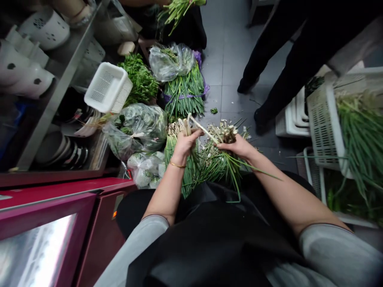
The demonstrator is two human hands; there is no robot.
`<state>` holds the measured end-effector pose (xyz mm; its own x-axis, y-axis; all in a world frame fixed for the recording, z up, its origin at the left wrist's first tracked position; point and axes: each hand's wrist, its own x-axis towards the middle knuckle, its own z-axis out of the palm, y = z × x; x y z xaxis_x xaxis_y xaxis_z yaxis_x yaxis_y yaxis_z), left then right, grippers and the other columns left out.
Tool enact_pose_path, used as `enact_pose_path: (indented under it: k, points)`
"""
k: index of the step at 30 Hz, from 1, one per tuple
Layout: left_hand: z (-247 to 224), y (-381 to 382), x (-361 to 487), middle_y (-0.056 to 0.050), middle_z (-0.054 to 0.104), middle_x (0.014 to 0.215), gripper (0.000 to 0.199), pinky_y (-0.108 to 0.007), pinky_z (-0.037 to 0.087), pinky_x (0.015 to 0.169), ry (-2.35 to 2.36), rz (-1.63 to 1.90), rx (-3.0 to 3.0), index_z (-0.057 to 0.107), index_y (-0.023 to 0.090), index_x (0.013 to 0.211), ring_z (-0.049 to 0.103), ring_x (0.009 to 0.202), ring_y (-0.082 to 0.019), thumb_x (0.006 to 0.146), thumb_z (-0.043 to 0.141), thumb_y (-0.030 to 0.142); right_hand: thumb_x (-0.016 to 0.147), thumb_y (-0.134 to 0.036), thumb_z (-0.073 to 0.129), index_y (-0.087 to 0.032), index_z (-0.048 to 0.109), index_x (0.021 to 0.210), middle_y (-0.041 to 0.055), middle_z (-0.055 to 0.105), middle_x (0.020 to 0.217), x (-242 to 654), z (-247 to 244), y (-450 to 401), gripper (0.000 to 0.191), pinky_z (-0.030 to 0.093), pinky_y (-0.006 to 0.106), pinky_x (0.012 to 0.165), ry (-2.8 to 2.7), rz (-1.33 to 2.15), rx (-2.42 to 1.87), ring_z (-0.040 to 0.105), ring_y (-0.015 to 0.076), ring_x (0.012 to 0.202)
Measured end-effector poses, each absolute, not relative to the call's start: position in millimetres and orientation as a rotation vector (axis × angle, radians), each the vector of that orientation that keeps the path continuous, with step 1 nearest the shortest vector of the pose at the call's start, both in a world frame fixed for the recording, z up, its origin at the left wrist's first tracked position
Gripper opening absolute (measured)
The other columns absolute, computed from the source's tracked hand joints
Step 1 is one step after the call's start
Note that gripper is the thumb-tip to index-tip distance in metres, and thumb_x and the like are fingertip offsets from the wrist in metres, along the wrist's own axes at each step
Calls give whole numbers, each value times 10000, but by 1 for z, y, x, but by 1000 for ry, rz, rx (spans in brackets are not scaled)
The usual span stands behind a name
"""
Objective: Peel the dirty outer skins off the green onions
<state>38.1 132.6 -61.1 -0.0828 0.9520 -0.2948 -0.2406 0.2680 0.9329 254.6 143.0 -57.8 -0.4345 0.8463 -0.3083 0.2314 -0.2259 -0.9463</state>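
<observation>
Left hand [189, 141] closed round pale stalks [186, 126]; right hand [238, 146] gripping a rooty bunch [229, 134], green leaves [232, 163] drooping below. One long stalk [205, 128] (bent at its top) slants between them. Both hands above a loose heap [209, 159] of greens, near bare floor [213, 59].

There are two bare hands, one left hand [187, 143] and one right hand [236, 146], with one thin gold bracelet [177, 164] between them. To the left are three clear plastic bags [146, 121], one white rectangular perforated plastic basket [104, 92] and one purple-wrapped bundle of long green stalks [184, 89]. Far right, two black-trousered legs [285, 73] of another person.
</observation>
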Motion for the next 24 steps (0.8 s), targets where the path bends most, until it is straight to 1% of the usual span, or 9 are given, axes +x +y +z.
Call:
enact_pose_path:
  k: [3,4,6,9,11,16,19,21,24]
  points:
    - [-56,129,52,86,385,407,357,-218,154,340,1184,1175,723,663,128,709,260,328,-24,580,839,411,655,-450,778,-181,640,644,14,586,580,250,-59,141,302,503,354,659,-1707,1585,-1304,583,183,623]
    - [-53,128,50,91,379,404,345,-215,152,338,1176,1176,723,644,132,691,254,324,-22,578,838,395,665,-445,768,-179,659,671,22,605,604,252,-58,143,288,504,358,679,-1685,1515,-1310,592,186,644]
    - [-49,126,44,68,471,443,322,-209,152,335,1161,1138,769,615,139,690,255,319,-16,595,819,369,679,-442,749,-166,693,749,41,640,663,257,-53,147,290,497,352,680,-1531,1387,-1335,593,178,650]
    - [-45,119,42,4,618,557,301,-205,177,341,1153,1004,896,601,141,707,301,331,-20,627,788,363,692,-471,724,-148,690,783,33,611,631,258,-44,148,337,457,318,591,-1372,1322,-1357,535,147,572]
    - [-46,113,50,-6,623,551,294,-206,188,355,1160,927,969,620,131,710,323,349,-29,639,780,368,692,-482,721,-152,678,777,17,594,629,252,-38,144,344,430,298,573,-1435,1307,-1342,514,135,576]
    - [-50,104,60,1,581,512,280,-215,214,397,1165,890,1087,668,117,690,357,392,-43,647,797,362,708,-450,705,-153,602,611,-3,544,566,246,-29,136,329,391,281,542,-1682,1278,-1349,468,106,536]
    - [-47,104,46,-1,585,541,274,-222,190,385,1127,898,1071,699,122,734,331,378,-37,676,785,376,730,-448,691,-149,647,659,29,597,599,263,-21,139,311,421,289,528,-1700,1326,-1307,493,112,520]
    - [-43,105,37,-4,583,553,279,-227,168,372,1105,875,1061,715,123,758,315,371,-35,691,778,386,738,-447,688,-155,666,707,43,623,644,274,-17,143,294,444,294,547,-1641,1230,-1334,523,126,559]
    - [-39,107,35,-23,610,603,285,-216,242,395,1118,909,1076,737,127,806,415,441,-60,681,793,377,746,-469,683,-167,660,755,46,626,690,277,-15,147,302,459,294,578,-1516,1102,-1394,560,151,645]
